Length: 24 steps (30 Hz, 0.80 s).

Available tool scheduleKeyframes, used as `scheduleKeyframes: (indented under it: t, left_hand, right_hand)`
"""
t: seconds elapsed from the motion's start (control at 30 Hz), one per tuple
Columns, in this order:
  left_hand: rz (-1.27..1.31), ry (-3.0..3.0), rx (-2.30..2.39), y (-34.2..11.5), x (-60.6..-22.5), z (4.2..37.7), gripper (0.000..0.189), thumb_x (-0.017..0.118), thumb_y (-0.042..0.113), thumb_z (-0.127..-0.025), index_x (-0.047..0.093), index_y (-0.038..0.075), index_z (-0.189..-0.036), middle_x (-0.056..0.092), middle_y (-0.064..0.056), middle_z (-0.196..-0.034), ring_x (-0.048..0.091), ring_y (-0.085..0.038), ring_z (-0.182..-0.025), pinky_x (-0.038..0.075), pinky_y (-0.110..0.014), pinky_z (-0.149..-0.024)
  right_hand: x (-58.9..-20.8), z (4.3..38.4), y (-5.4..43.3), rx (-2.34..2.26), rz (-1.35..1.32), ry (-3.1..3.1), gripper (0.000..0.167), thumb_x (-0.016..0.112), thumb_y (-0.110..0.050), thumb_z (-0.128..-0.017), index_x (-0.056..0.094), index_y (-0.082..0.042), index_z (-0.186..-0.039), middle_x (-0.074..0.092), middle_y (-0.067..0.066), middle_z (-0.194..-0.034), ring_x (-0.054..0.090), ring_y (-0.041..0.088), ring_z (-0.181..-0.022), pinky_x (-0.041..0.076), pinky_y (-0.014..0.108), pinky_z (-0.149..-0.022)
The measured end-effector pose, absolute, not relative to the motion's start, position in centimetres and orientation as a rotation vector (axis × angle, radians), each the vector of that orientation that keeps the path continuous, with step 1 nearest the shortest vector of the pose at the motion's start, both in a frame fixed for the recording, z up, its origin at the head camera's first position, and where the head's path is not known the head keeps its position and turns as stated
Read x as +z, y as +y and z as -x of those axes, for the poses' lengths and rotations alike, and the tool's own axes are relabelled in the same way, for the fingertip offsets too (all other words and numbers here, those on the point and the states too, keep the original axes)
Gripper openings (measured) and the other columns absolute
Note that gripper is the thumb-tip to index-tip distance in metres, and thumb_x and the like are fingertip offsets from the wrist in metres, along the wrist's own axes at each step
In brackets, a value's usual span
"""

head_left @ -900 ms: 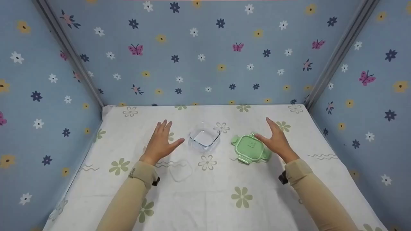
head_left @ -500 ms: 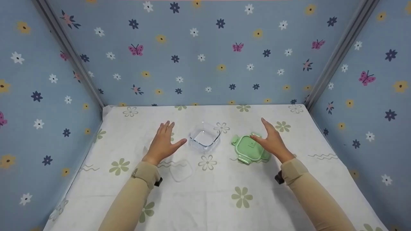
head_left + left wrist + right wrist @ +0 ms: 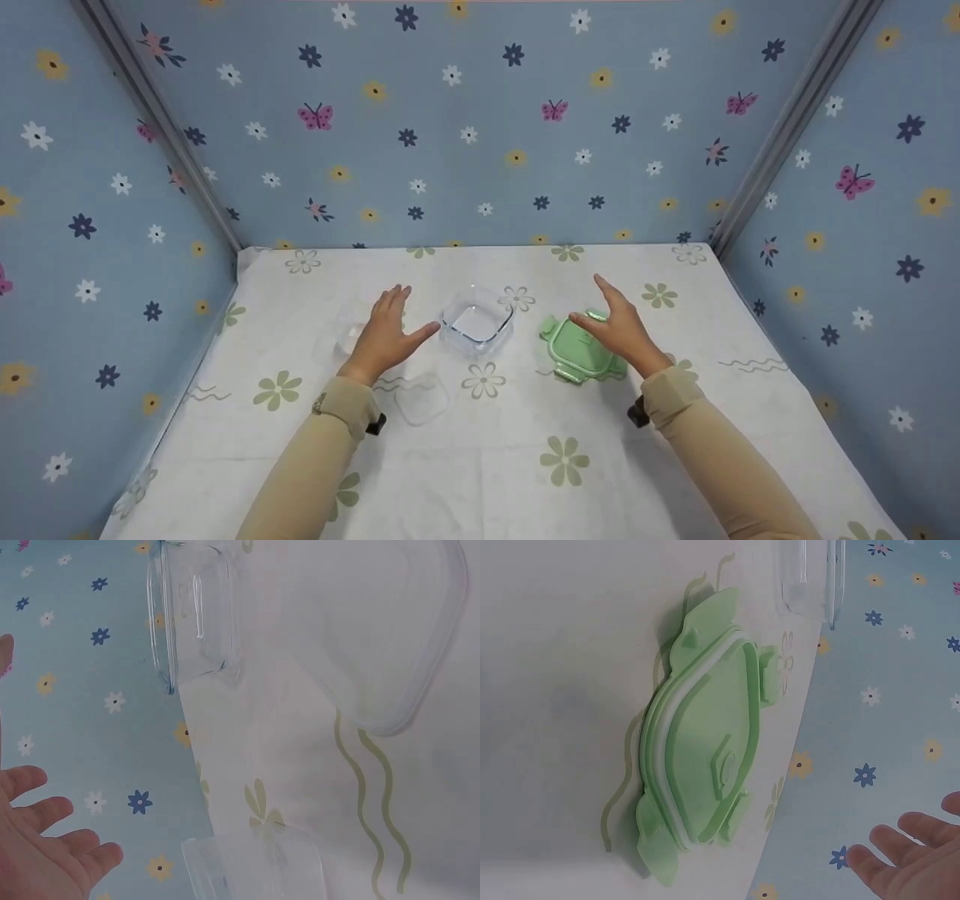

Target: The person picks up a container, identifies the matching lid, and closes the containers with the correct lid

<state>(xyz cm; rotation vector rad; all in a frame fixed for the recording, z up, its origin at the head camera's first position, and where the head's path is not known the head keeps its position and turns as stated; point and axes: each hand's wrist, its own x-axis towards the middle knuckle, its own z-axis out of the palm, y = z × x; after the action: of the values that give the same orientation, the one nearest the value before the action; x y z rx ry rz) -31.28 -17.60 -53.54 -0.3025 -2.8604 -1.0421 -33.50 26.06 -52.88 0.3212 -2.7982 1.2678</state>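
Note:
A clear square glass container (image 3: pixel 478 324) stands in the middle of the table. My left hand (image 3: pixel 384 339) hovers to its left, fingers extended and thumb apart, holding nothing. Over the right part of the green lid (image 3: pixel 576 351) is my right hand (image 3: pixel 624 330), also with fingers spread and nothing held. That lid lies flat, its side flaps folded out, with a pale seal (image 3: pixel 667 742) around it in the right wrist view. A clear rounded-square piece (image 3: pixel 421 399) lies below my left hand. Another translucent piece (image 3: pixel 259 866), probably a plastic box, is partly hidden behind that hand in the head view.
A white cloth with green flowers (image 3: pixel 564 460) covers the table. Blue patterned panels (image 3: pixel 480 112) enclose it at the back and both sides, with grey posts (image 3: pixel 799 124) at the corners. Dark wrist cameras (image 3: pixel 639 412) sit under the sleeves.
My right hand has moved left across the green lid. My left hand has shifted slightly right, toward the glass container, uncovering more of the translucent piece. The objects stay in place.

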Motion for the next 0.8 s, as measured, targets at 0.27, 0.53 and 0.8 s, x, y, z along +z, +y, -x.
scheduleKeyframes:
  t: [0.27,0.53,0.8]
  left_hand:
    - [0.298,-2.857,-1.079,-16.9,-53.5,31.4,0.098,0.073,0.057,-0.1,0.031,0.001,-0.169,0.025,-0.025,-0.177,0.019,-0.048,-0.166,0.025,-0.063,-0.133]
    - [0.275,-2.845,-1.118,-16.4,-53.6,31.5,0.096,0.073,0.055,-0.1,0.032,0.002,-0.169,0.027,-0.025,-0.177,0.021,-0.045,-0.166,0.026,-0.06,-0.133]
    - [0.245,-2.839,-1.176,-16.0,-53.9,31.2,0.095,0.075,0.051,-0.1,0.032,0.003,-0.169,0.027,-0.024,-0.177,0.025,-0.044,-0.166,0.028,-0.059,-0.133]
  right_hand:
    - [-52.8,33.8,25.1,1.336,-0.301,-2.79,0.097,0.079,-0.038,-0.101,0.023,-0.007,-0.173,0.029,0.023,-0.177,0.034,0.048,-0.16,0.033,0.064,-0.129]
    - [-52.9,34.0,24.3,1.363,-0.327,-2.779,0.095,0.079,-0.036,-0.101,0.024,-0.006,-0.173,0.03,0.023,-0.177,0.036,0.049,-0.159,0.035,0.064,-0.128]
    - [-53.2,33.9,23.7,1.422,-0.321,-2.771,0.096,0.081,-0.037,-0.1,0.025,-0.007,-0.173,0.03,0.021,-0.177,0.036,0.048,-0.159,0.035,0.063,-0.128]
